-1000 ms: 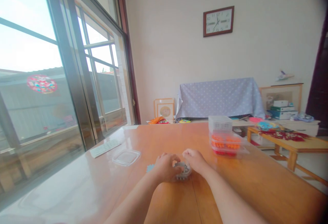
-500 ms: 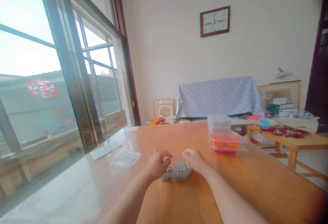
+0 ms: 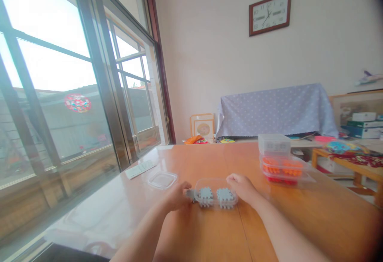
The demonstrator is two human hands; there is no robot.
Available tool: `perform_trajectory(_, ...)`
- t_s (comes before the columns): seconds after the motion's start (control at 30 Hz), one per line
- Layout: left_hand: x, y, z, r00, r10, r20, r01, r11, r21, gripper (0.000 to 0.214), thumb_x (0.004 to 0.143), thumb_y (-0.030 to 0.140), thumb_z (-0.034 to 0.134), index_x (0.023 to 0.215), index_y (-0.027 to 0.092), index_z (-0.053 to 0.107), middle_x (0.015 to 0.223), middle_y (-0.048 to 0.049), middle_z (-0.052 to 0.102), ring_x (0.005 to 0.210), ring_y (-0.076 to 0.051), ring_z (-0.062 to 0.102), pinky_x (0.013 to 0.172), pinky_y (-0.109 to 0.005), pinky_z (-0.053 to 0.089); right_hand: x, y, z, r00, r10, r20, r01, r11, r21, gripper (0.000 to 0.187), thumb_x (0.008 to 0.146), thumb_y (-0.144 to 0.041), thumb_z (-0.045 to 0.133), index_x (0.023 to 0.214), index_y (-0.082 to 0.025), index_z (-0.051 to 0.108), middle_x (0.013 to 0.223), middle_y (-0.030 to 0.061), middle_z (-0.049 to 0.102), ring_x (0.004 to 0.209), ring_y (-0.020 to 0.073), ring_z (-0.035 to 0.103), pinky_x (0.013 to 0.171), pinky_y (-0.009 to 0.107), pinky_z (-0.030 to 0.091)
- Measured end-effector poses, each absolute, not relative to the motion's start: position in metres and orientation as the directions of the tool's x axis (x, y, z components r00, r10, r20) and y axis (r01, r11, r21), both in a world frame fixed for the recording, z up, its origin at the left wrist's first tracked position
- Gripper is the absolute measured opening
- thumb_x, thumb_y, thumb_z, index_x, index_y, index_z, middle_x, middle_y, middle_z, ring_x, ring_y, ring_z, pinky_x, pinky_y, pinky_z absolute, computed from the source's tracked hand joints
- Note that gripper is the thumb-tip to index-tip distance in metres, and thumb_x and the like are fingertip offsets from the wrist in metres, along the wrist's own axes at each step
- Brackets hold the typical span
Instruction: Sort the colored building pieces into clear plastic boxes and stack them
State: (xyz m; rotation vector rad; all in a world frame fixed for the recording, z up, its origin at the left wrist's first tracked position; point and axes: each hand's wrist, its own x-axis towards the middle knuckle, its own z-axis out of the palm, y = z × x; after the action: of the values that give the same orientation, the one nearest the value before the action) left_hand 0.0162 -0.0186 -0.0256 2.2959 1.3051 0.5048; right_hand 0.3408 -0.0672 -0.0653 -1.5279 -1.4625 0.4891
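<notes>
A clear plastic container [image 3: 216,186] lies on the wooden table [image 3: 209,230] in front of me, with grey toothed puzzle pieces [image 3: 216,197] inside. My left hand [image 3: 176,196] is curled at its left end, fingers closed on a grey piece there. My right hand [image 3: 243,188] grips the container's right end with bent fingers.
A loose clear lid [image 3: 162,179] and a flat pale card [image 3: 140,169] lie to the left. A stack of clear boxes [image 3: 279,162] with grey, orange and red pieces stands at the right. A window wall runs along the left; a low wooden table [image 3: 353,162] sits at far right.
The view has swung left and closer. My hands have spread apart, so the container between them shows in full, and the left hand has dropped to the container's left end.
</notes>
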Motion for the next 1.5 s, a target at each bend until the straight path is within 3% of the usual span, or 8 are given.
perform_trajectory(0.1, 0.016, -0.016, -0.032, 0.487, 0.87, 0.078, 0.712, -0.447, 0.541, 0.042, 0.066, 0.02, 0.071, 0.107, 0.02, 0.067, 0.105, -0.0031, 0.072, 0.098, -0.021, 0.064, 0.089, -0.033, 0.048, 0.341, -0.068, -0.065, 0.205, 0.928, 0.31, 0.564, 0.147, -0.812, 0.028, 0.082, -0.04, 0.05, 0.078, -0.019, 0.069, 0.069, 0.0001, 0.067, 0.068, 0.0165, 0.058, 0.06, 0.024, 0.039)
perform_trajectory(0.27, 0.007, -0.01, -0.029, 0.435, 0.885, 0.165, 0.633, -0.431, 0.643, 0.042, 0.064, 0.02, 0.072, 0.106, 0.02, 0.067, 0.108, -0.0036, 0.071, 0.102, -0.022, 0.062, 0.092, -0.032, 0.047, 0.339, -0.07, -0.063, 0.203, 0.926, 0.318, 0.572, 0.151, -0.806, 0.028, 0.083, -0.04, 0.05, 0.076, -0.019, 0.067, 0.068, -0.0008, 0.066, 0.066, 0.0154, 0.056, 0.059, 0.024, 0.037)
perform_trajectory(0.47, 0.008, -0.021, -0.002, 0.398, 0.881, 0.258, 0.552, -0.454, 0.699, 0.031, 0.073, 0.026, 0.067, 0.103, 0.02, 0.068, 0.107, -0.0038, 0.072, 0.102, -0.022, 0.064, 0.093, -0.032, 0.046, 0.34, -0.07, -0.063, 0.202, 0.927, 0.318, 0.578, 0.149, -0.802, 0.029, 0.083, -0.041, 0.05, 0.076, -0.019, 0.067, 0.068, -0.0009, 0.066, 0.067, 0.0156, 0.057, 0.059, 0.023, 0.037)
perform_trajectory(0.7, 0.043, -0.049, 0.012, 0.511, 0.819, 0.26, 0.554, -0.546, 0.629, 0.037, 0.075, 0.032, 0.068, 0.112, 0.024, 0.068, 0.113, -0.0024, 0.07, 0.097, -0.021, 0.064, 0.088, -0.03, 0.049, 0.341, -0.067, -0.067, 0.212, 0.926, 0.313, 0.554, 0.15, -0.819, 0.028, 0.081, -0.042, 0.052, 0.076, -0.02, 0.067, 0.069, -0.0002, 0.067, 0.067, 0.0165, 0.056, 0.06, 0.024, 0.039)
perform_trajectory(0.87, 0.059, -0.063, 0.021, 0.537, 0.812, 0.228, 0.622, -0.564, 0.544, 0.033, 0.072, 0.03, 0.072, 0.106, 0.026, 0.072, 0.109, -0.0023, 0.071, 0.108, -0.025, 0.061, 0.094, -0.033, 0.048, 0.341, -0.066, -0.068, 0.196, 0.926, 0.323, 0.569, 0.161, -0.806, 0.028, 0.083, -0.041, 0.05, 0.077, -0.02, 0.068, 0.07, -0.0005, 0.066, 0.068, 0.0168, 0.057, 0.06, 0.025, 0.038)
perform_trajectory(1.27, 0.054, -0.066, 0.025, 0.675, 0.688, 0.267, 0.537, -0.706, 0.462, 0.025, 0.09, 0.036, 0.055, 0.094, 0.025, 0.077, 0.114, -0.0049, 0.073, 0.116, -0.025, 0.06, 0.105, -0.038, 0.041, 0.339, -0.07, -0.062, 0.193, 0.925, 0.327, 0.58, 0.161, -0.799, 0.029, 0.083, -0.04, 0.049, 0.075, -0.019, 0.066, 0.069, -0.0003, 0.064, 0.069, 0.0163, 0.058, 0.06, 0.025, 0.038)
perform_trajectory(1.37, 0.051, -0.061, 0.021, 0.658, 0.7, 0.278, 0.514, -0.687, 0.515, 0.029, 0.092, 0.037, 0.051, 0.095, 0.024, 0.076, 0.12, -0.0056, 0.071, 0.119, -0.024, 0.059, 0.106, -0.036, 0.042, 0.34, -0.069, -0.064, 0.192, 0.923, 0.334, 0.584, 0.166, -0.794, 0.029, 0.083, -0.041, 0.049, 0.074, -0.019, 0.066, 0.068, -0.0006, 0.063, 0.069, 0.0162, 0.057, 0.06, 0.024, 0.038)
perform_trajectory(1.5, 0.037, -0.045, 0.004, 0.463, 0.85, 0.249, 0.559, -0.499, 0.663, 0.031, 0.089, 0.027, 0.048, 0.112, 0.022, 0.068, 0.122, -0.0056, 0.07, 0.115, -0.022, 0.062, 0.101, -0.033, 0.046, 0.341, -0.068, -0.066, 0.19, 0.921, 0.341, 0.586, 0.172, -0.792, 0.029, 0.084, -0.042, 0.049, 0.075, -0.019, 0.065, 0.069, -0.0008, 0.064, 0.07, 0.0163, 0.058, 0.061, 0.024, 0.039)
